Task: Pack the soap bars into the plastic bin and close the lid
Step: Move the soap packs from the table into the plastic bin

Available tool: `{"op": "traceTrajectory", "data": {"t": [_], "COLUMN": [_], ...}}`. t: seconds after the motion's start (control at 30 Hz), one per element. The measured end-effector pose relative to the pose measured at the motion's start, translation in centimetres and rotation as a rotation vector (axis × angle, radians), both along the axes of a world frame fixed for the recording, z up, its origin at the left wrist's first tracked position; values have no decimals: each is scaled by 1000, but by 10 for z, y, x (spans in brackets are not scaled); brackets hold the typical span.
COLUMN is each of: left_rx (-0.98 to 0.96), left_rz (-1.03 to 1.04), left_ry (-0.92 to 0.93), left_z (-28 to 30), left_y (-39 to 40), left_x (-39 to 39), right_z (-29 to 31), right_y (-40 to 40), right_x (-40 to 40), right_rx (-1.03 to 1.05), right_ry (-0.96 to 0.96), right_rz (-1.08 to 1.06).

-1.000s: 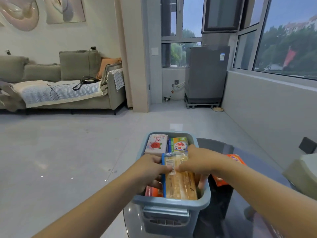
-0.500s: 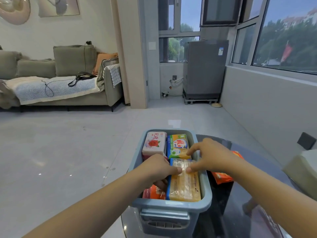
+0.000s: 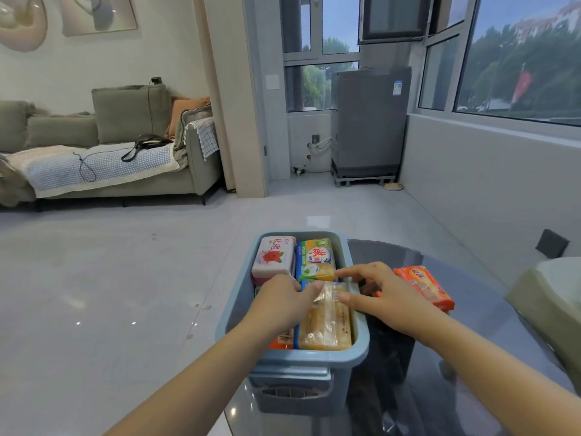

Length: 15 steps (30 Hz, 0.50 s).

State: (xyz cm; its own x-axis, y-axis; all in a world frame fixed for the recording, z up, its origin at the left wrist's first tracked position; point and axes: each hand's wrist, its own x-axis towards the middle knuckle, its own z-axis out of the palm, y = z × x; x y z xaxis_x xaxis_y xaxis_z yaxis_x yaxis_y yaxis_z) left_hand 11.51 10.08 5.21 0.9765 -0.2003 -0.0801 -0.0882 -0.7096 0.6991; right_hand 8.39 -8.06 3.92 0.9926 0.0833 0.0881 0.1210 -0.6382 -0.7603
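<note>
Both over open blue plastic bin (image 3: 361, 322): left hand (image 3: 284, 305) curled, pressing clear-wrapped yellow soap bar (image 3: 327, 325); right hand (image 3: 382, 295) fingers straight, touching it.

Pale glossy tile floor (image 3: 125, 278). Grey-green sofa (image 3: 103, 143) left, white blanket over seat. 2 artworks on white wall (image 3: 173, 51). Large windows (image 3: 518, 58) right, daylight, trees outside. Grey appliance (image 3: 371, 121) in corner.

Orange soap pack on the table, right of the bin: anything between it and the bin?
The right hand lies between the orange soap pack and the blue plastic bin, reaching over the bin's right rim. The bin's visible top layer also looks full of soap bars, so free space is doubtful.
</note>
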Motion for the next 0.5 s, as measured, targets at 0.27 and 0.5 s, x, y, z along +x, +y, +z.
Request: {"op": "traceTrajectory", "data": {"t": [0.27, 0.5], "left_rx": [-234, -464], "left_rz": [-24, -136], "left_ry": [-232, -303], "left_z": [5, 0], "left_y": [-38, -108], "left_x": [-33, -55], "right_z": [2, -4], "right_y": [-27, -76], "right_x": [-24, -33], "right_rx": [194, 281], "right_ry": [-156, -224], "right_rz": [-115, -252]}}
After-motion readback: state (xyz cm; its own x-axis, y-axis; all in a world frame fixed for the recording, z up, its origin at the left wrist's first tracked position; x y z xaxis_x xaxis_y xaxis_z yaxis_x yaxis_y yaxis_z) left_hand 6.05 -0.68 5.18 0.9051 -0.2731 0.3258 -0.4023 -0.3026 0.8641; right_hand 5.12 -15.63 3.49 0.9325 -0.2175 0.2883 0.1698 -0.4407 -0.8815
